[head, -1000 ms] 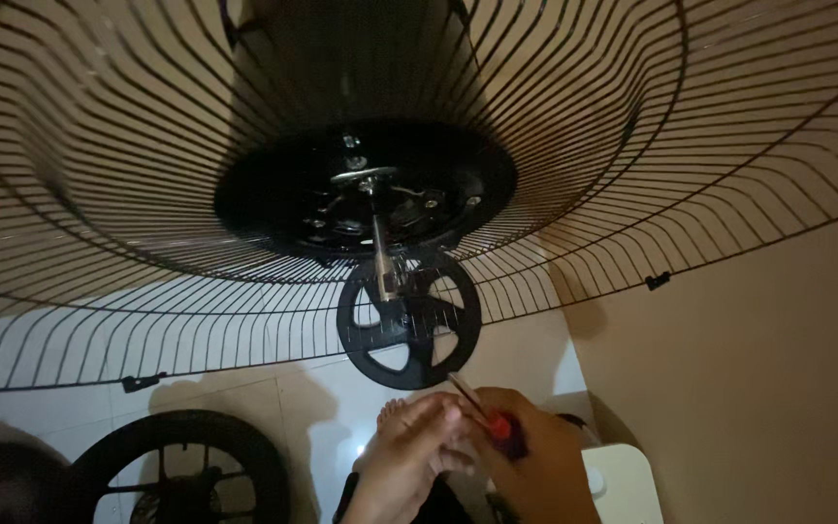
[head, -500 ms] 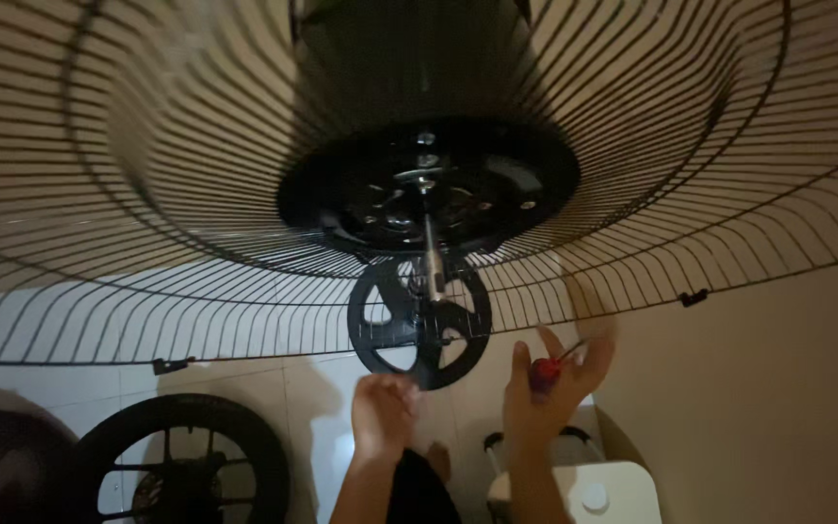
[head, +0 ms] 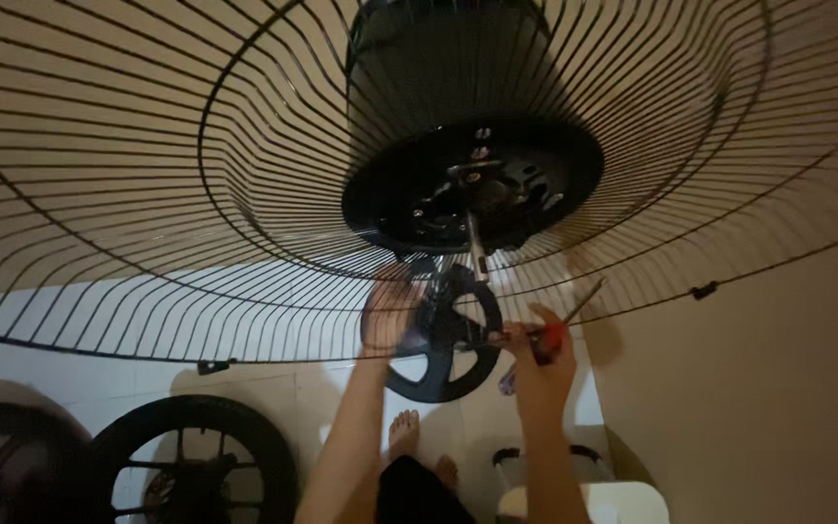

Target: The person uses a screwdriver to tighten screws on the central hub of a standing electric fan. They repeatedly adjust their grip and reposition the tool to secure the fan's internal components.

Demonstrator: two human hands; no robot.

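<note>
1. The big black wire fan guard [head: 147, 194] filled the top of the view, with the black round motor housing [head: 472, 184] sitting at about one o'clock from centre.
2. A thin metal shaft [head: 477, 254] stuck out of the housing's face, pointing down towards six o'clock.
3. Just below it hung a black spoked plastic hub ring [head: 443, 340], right between the two raised hands.
4. The left hand [head: 387, 312] was up at nine o'clock of that ring, fingers spread and released against the guard wires and the ring's edge; blur hid whether they truly touched.
5. The right hand [head: 540, 354] was at three o'clock of the ring, fingers clenched around a red-handled screwdriver [head: 547, 338].
6. The screwdriver's metal shank angled up towards two o'clock, reaching the guard's rim wires.
7. Down at seven o'clock, a black spoked round grille [head: 196, 461] lay on the pale tiled floor [head: 341, 408].
8. A bare foot [head: 402, 432] showed on the floor at six o'clock, between the forearms.
9. At five o'clock sat a white container with a dark handle [head: 574, 490], just beside the beige wall [head: 758, 408].
</note>
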